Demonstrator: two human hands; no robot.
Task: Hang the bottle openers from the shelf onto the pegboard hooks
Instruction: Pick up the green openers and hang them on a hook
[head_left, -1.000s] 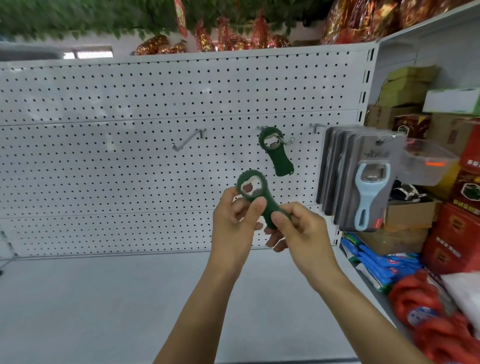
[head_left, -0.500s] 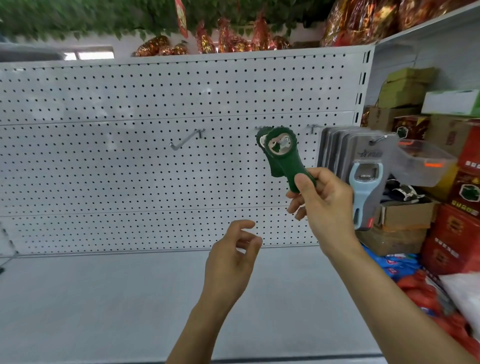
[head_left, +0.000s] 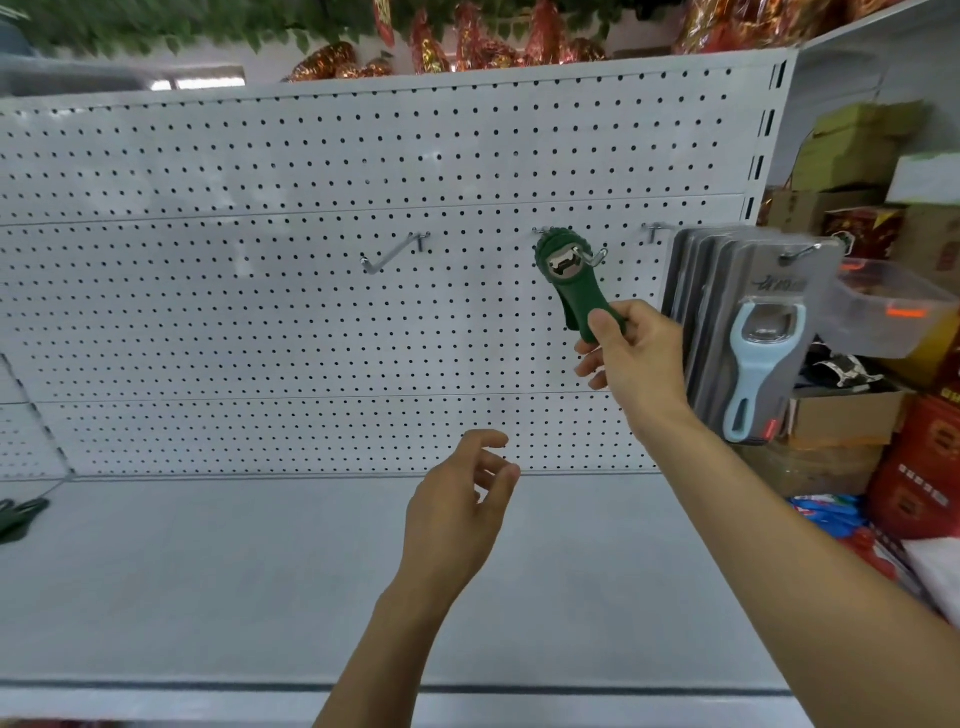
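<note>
While the right hand pinches the handle end of a dark green bottle opener, thumb on top and fingers curled underneath, the opener's ring end is right up at the middle pegboard hook, so I'd say we're mid-hang on this one. Looks like the hook's tip is poking through or just past the metal-lined opening, but I honestly can't tell if it's fully seated yet. There seems to be another green opener already on that same hook right behind it, though they overlap so much it's hard to separate them. The left hand is lower down, over the shelf, fingers loosely curled and holding nothing. Next move, I'd guess: slide the ring back along the hook toward the pegboard, let the handle drop so it dangles, then let go. After that there's a dark green thing at the far left edge of the shelf, probably more openers to fetch. An empty hook sits further left, and packaged light blue openers hang on the hook to the right, so watch the knuckles don't knock those.
</note>
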